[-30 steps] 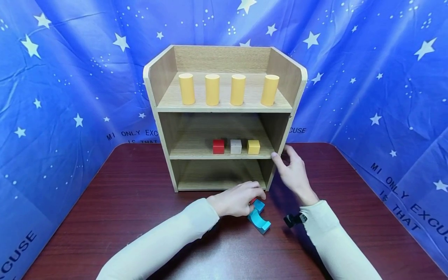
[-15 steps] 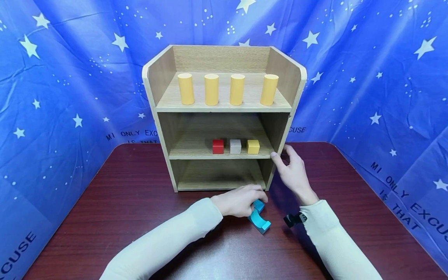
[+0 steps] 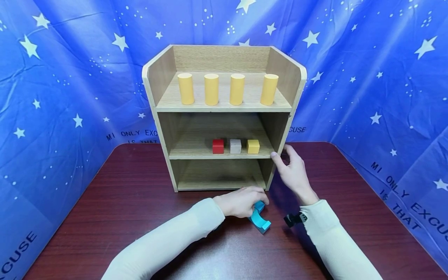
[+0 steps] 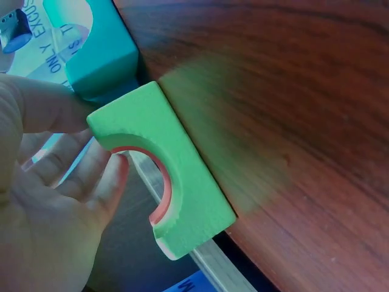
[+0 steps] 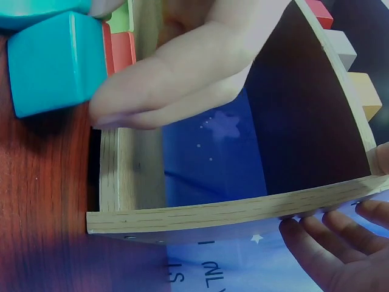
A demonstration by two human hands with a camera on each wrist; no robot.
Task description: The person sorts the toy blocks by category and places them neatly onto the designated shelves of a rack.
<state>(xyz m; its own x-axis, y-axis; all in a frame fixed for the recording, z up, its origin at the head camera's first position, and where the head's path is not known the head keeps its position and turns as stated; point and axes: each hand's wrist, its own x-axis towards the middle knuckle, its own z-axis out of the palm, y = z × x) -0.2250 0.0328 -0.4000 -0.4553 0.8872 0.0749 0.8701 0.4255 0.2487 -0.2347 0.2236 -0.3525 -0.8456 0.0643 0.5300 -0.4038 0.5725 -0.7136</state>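
Note:
My left hand (image 3: 241,202) is low in front of the wooden shelf unit (image 3: 225,110), its thumb and fingers around one end of a green arch block (image 4: 164,170). Behind the green block shows a red arch block (image 4: 163,182), close against it. A teal arch block (image 3: 260,223) lies on the table at the fingertips, its end near the green one. From the head, the green and red blocks are hidden under the left hand. My right hand (image 3: 294,175) grips the unit's right side panel, thumb on the front edge and fingers on the outer face.
Red (image 3: 218,146), white (image 3: 235,146) and yellow (image 3: 253,146) cubes stand in a row on the middle shelf. Several yellow cylinders (image 3: 211,90) stand upright on top. Blue star-printed cloth (image 3: 70,77) surrounds the dark red table (image 3: 122,217).
My left hand has shifted slightly right and toward me, covering the bit of red that showed a second ago. The right hand and the teal block look unmoved.

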